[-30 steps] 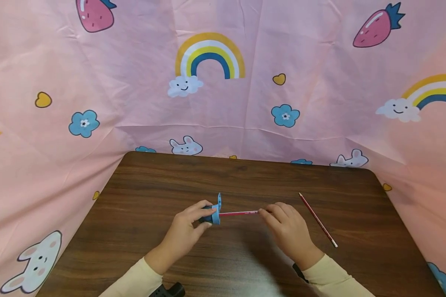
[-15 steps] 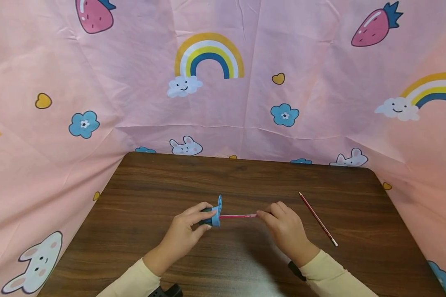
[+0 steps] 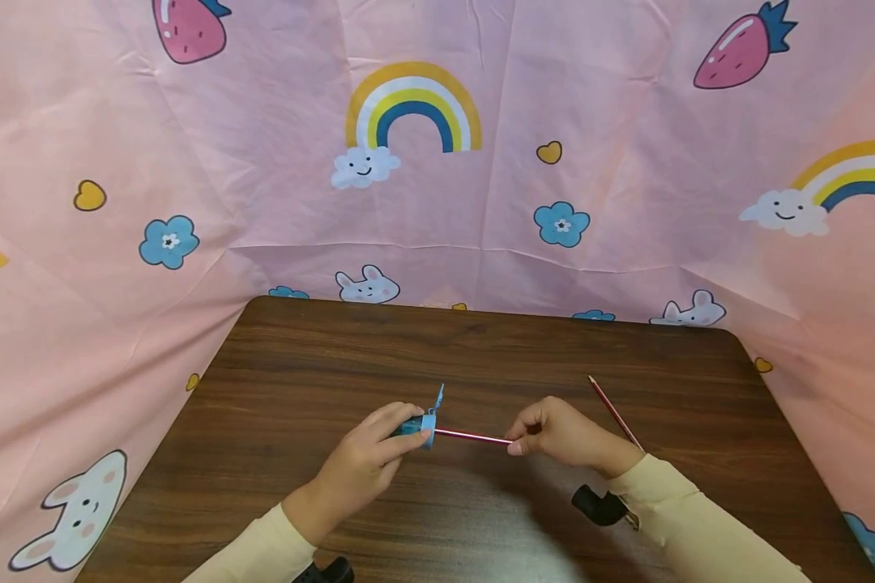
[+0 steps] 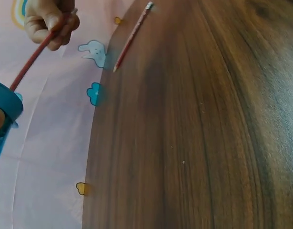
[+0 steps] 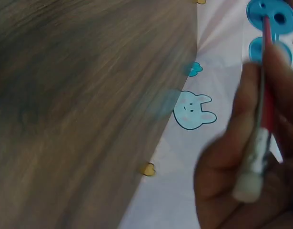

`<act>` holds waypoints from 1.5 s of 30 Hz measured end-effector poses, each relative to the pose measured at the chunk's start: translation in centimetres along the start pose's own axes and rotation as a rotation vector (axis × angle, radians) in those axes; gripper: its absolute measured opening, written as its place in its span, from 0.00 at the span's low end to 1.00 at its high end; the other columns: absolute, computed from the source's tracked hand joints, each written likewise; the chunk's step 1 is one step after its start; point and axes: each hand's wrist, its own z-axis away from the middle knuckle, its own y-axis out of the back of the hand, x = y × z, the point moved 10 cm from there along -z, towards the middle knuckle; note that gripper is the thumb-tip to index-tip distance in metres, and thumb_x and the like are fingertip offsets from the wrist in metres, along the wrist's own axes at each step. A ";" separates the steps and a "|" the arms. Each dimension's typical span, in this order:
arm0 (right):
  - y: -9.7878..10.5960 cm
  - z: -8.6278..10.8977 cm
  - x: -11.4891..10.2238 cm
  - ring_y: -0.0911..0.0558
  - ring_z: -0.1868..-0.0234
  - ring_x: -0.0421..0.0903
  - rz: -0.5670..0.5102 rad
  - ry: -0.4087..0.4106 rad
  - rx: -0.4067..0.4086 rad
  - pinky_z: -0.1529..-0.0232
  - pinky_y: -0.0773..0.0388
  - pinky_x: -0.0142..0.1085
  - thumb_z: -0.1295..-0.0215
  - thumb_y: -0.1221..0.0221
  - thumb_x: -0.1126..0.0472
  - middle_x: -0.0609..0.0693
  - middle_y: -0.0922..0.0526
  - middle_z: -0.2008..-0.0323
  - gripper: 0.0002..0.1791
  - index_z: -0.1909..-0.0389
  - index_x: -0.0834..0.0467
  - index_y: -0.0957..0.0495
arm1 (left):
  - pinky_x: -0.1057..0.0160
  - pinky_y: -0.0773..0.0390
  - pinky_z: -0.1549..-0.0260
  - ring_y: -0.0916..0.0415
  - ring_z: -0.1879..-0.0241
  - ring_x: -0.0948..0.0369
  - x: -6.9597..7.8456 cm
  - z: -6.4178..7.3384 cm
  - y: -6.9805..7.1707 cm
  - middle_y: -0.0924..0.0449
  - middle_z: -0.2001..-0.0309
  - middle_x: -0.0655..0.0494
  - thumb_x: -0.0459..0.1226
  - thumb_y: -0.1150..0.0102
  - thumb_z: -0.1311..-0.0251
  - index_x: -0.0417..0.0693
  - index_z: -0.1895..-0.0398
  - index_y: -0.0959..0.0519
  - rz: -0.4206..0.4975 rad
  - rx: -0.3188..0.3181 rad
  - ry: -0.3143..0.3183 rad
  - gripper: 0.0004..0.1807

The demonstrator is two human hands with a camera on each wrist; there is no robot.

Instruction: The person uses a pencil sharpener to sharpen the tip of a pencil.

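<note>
My left hand grips a blue two-hole pencil sharpener, its flip lid raised. A red pencil has its far end in one of the sharpener's holes. Near its other end, my right hand pinches the pencil between thumb and fingers. The right wrist view shows the white eraser sticking out toward the camera, and the sharpener's second hole with nothing in it. The pencil's tip is hidden inside the sharpener. Both things are held above the table.
A second red pencil lies on the dark wooden table to the right, partly covered by the right forearm in the head view. A pink printed cloth hangs behind and around the table. Black wrist cameras sit at both cuffs.
My right hand has rolled over, so its thumb now shows beneath the pencil, and its wrist has shifted right. The sharpener has tilted slightly, its lid leaning right. The pencil stays in the hole.
</note>
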 end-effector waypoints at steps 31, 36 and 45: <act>0.0 4.4 -6.3 0.31 0.77 0.42 0.918 0.610 0.744 0.83 0.34 0.27 0.29 0.47 0.63 0.48 0.25 0.76 0.14 0.68 0.60 0.13 | 0.70 0.18 0.64 0.20 0.53 0.55 -4.1 0.9 -1.3 0.21 0.45 0.51 0.22 0.31 0.54 0.39 0.51 0.17 0.249 -0.056 0.609 0.22; -0.2 2.0 -3.3 0.29 0.77 0.35 0.473 0.309 0.359 0.80 0.30 0.26 0.50 0.29 0.64 0.44 0.22 0.78 0.04 0.72 0.58 0.14 | 0.64 0.17 0.59 0.21 0.52 0.54 -1.9 -0.2 -0.6 0.20 0.50 0.49 0.18 0.29 0.60 0.40 0.57 0.14 0.071 -0.038 0.274 0.23; -0.4 1.3 -0.3 0.23 0.68 0.37 0.340 -0.040 0.122 0.70 0.25 0.31 0.42 0.33 0.59 0.43 0.17 0.69 0.07 0.66 0.59 0.14 | 0.60 0.18 0.54 0.23 0.49 0.51 -0.8 -0.1 -1.1 0.20 0.51 0.47 0.19 0.29 0.60 0.40 0.58 0.14 0.065 -0.024 0.160 0.21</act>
